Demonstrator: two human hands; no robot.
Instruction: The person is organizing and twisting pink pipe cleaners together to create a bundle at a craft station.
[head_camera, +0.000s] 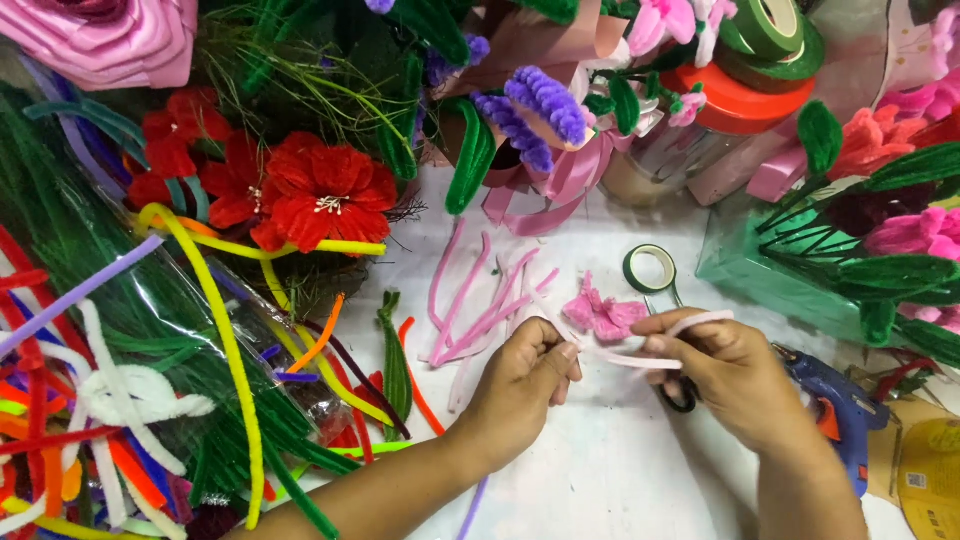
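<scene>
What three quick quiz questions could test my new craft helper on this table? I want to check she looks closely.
1. True or false: both hands hold the same pale pink pipe cleaner.
2. What lies just beyond the pink folded flower piece: a) green tape roll b) red flower?
3. What blue tool lies beside the right hand?

Key: 1 true, left hand too; 2 a; 3 a glue gun.

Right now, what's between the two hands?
Head view: a pale pink pipe cleaner spans from the left hand to the right hand, both pinching it; white table beneath.
</scene>
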